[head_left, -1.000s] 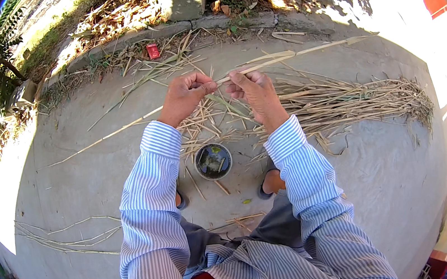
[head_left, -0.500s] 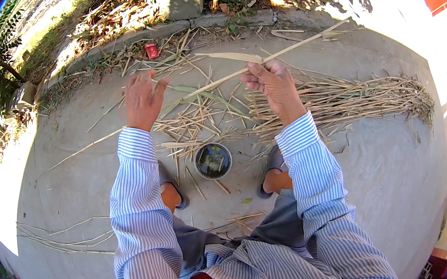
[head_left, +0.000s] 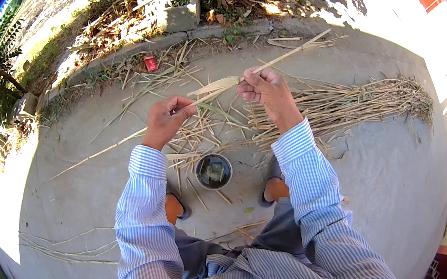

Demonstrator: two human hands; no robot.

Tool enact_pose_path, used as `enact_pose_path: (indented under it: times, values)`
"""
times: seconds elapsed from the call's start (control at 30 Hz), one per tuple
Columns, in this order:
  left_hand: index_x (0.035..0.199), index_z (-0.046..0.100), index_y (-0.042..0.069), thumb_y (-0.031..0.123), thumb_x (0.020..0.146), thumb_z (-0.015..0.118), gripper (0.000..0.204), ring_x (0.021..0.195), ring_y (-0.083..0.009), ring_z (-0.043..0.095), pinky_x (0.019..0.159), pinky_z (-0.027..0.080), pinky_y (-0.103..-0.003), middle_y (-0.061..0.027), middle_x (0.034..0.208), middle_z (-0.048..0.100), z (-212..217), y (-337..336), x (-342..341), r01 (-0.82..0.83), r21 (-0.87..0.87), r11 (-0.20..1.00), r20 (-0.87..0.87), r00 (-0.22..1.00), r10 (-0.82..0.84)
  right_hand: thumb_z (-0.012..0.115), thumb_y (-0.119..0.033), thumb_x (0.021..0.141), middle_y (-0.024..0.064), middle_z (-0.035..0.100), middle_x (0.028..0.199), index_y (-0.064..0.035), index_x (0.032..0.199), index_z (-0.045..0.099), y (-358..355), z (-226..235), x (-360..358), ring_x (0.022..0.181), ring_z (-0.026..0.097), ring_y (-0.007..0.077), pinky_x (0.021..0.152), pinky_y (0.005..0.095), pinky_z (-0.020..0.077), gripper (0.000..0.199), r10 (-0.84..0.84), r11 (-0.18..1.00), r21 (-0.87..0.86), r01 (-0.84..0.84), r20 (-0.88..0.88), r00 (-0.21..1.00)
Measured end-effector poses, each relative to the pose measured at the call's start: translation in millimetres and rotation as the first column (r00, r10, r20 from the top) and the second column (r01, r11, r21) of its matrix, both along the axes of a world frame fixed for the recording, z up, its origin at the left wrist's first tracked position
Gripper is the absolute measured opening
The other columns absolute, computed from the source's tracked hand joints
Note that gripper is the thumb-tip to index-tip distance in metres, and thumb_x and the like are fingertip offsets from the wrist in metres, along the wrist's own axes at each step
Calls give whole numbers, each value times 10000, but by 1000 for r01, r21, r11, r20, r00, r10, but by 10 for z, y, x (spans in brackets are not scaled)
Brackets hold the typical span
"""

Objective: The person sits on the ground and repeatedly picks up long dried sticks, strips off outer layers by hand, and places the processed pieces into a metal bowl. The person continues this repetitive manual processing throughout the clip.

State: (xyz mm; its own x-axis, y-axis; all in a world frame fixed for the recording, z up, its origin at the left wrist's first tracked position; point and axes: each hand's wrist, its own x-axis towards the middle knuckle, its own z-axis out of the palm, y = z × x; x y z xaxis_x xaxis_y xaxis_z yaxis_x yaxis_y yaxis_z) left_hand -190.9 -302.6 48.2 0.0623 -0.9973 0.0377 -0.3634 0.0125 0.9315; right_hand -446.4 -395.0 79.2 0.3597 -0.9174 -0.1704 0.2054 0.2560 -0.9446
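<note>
Long stalk (head_left: 207,97) pinched in both hands, husk (head_left: 213,86) attached

Your work looks partway along, judging by how things lie. Loose scraps (head_left: 200,131) are strewn on the concrete ground (head_left: 399,184) below and beyond the bowl (head_left: 231,169)-side of your hands, and a few thin stalks (head_left: 69,251) lie apart at your left, perhaps handled already. The thick bundle (head_left: 342,101) at your right looks like the part left over, though the pictures don't settle that. On the piece you hold, the pale husk is not off.

Your left hand (head_left: 167,118) has thumb and fingers pressed on the stalk; its thin end runs out past that grip, down to the left. Your right hand (head_left: 268,91) pinches it by the husk's end, with the other end slanting up and away to the right. Between the two grips, the husk lies along the stalk.
</note>
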Motion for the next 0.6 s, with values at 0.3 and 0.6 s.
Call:
enact_pose_path:
  times: [0.3,0.6]
  values:
    - [918,679,-12,80,821,715,139,734,-82,629,670,502,-215,-56,831,694,-70,2,15,-89,90,992,-283,953,111,637,-217,898,146,639,929,50,1055,550,54,23,68,832,680,233,701,290,543,322,27,997,-68,-24,39,999]
    - [922,669,-1,115,833,708,151,730,-80,615,663,485,-235,-47,826,689,-38,38,-168,-14,-150,989,217,975,47,624,-181,905,139,627,922,52,1057,547,87,-43,90,832,683,245,698,299,550,288,36,999,-7,-35,50,998]
